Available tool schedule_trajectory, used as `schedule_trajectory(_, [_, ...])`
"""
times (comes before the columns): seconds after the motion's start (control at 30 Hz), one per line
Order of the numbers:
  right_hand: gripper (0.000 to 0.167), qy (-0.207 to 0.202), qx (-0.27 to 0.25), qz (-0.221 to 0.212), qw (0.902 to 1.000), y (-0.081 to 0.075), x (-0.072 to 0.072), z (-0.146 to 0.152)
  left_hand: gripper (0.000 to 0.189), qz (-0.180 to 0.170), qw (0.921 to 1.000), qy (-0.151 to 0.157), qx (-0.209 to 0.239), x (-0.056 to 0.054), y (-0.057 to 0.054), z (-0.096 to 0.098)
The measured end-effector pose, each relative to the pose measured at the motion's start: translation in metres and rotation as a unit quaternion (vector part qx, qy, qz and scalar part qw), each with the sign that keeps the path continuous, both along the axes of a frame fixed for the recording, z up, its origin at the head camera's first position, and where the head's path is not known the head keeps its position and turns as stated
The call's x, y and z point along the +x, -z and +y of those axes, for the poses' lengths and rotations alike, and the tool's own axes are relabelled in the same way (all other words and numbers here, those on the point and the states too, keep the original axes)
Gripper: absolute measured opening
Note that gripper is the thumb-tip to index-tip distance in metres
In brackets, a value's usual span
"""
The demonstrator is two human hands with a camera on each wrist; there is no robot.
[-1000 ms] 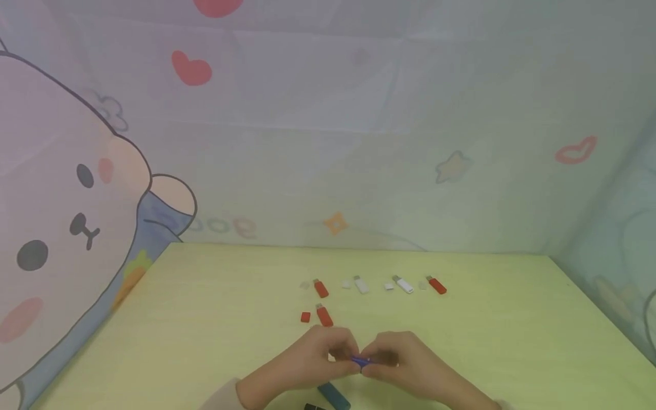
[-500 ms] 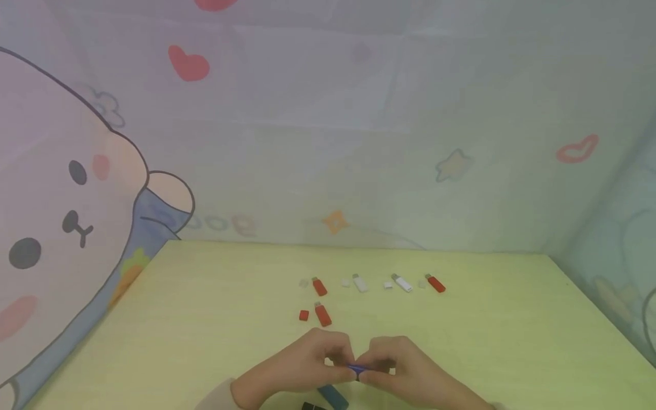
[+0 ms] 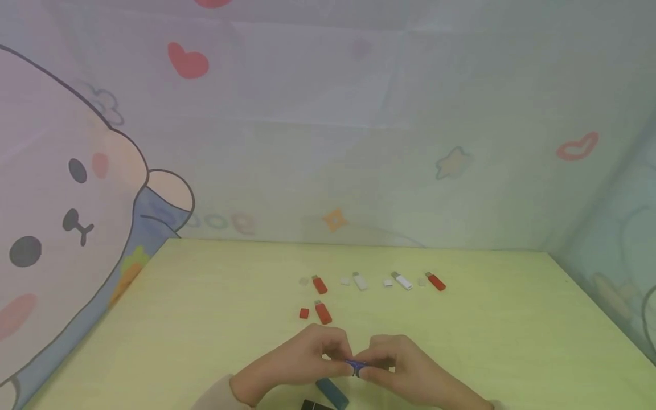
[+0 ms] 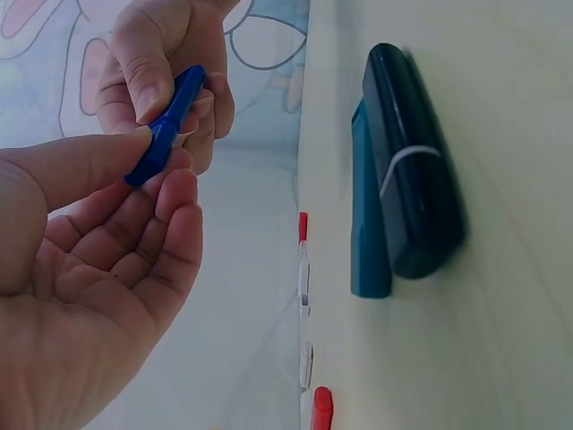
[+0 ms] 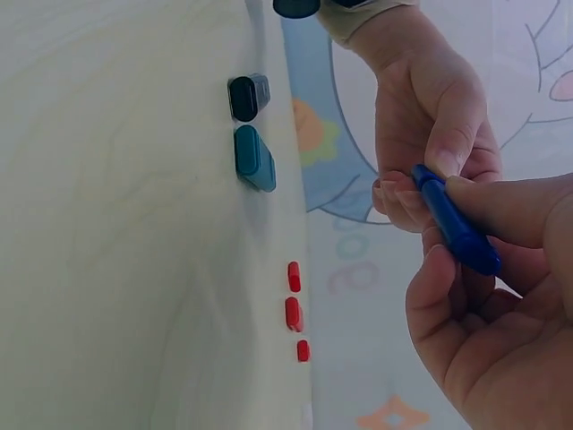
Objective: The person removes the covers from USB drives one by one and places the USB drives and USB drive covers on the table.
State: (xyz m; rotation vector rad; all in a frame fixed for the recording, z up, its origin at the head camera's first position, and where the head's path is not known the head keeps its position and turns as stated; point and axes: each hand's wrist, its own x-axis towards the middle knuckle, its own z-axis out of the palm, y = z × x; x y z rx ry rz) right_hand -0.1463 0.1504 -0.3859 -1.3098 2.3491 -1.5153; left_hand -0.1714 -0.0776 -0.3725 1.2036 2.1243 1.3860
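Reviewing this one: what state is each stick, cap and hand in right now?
Left hand: pinching
Right hand: pinching
Blue oblong plastic stick: held by both hands, no plug showing
Red oblong USB sticks, front, back left, back right: uncapped
White oblong USB sticks, left, right: uncapped
Square red plastic cap: off
Teal oblong stick: lying down, no plug showing
Black oblong stick: no plug showing

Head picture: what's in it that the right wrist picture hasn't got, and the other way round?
Only the head view: the red hearts and the dark cartoon eyes.

Only the right wrist view: the rounded end of the blue stick and a dark thing at the top edge.

Both: the teal stick, the black stick, and the left hand and right hand pinching the blue stick.
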Motion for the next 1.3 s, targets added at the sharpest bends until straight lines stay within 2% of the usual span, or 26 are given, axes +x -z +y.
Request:
schedule_trajectory(0.3, [0.019,0.023,0.043,0.034,0.9982,-0.004,-0.006,0.002,0.004,0.012,0.9995,-0.015,-0.025,-0.004,-0.005,-0.002])
schedule_trajectory(0.53, [0.016,0.054,0.055,0.052,0.9956,-0.011,-0.009,0.008,0.005,0.023,0.9976,-0.048,-0.044,-0.006,-0.012,-0.003])
schedule_trajectory(0.73, [0.017,0.087,0.068,0.034,0.9933,-0.021,-0.011,0.012,0.006,0.06,0.9949,-0.063,-0.051,-0.013,-0.016,-0.007])
schedule_trajectory(0.9, [0.019,0.118,0.074,-0.011,0.9902,-0.028,-0.016,0.018,0.005,0.062,0.9928,-0.084,-0.06,-0.021,-0.022,-0.01])
schedule_trajectory(1.0, [0.02,0.133,0.073,-0.031,0.988,-0.032,-0.024,0.021,0.005,0.063,0.9917,-0.092,-0.063,-0.026,-0.026,-0.01])
schedule_trajectory(1.13, [0.02,0.137,0.071,-0.04,0.9872,-0.035,-0.036,0.023,0.005,0.076,0.9894,-0.103,-0.069,-0.035,-0.032,-0.009])
schedule_trajectory(1.3, [0.025,0.147,0.079,-0.049,0.9848,-0.038,-0.052,0.024,0.005,0.074,0.9862,-0.129,-0.073,-0.047,-0.038,-0.005])
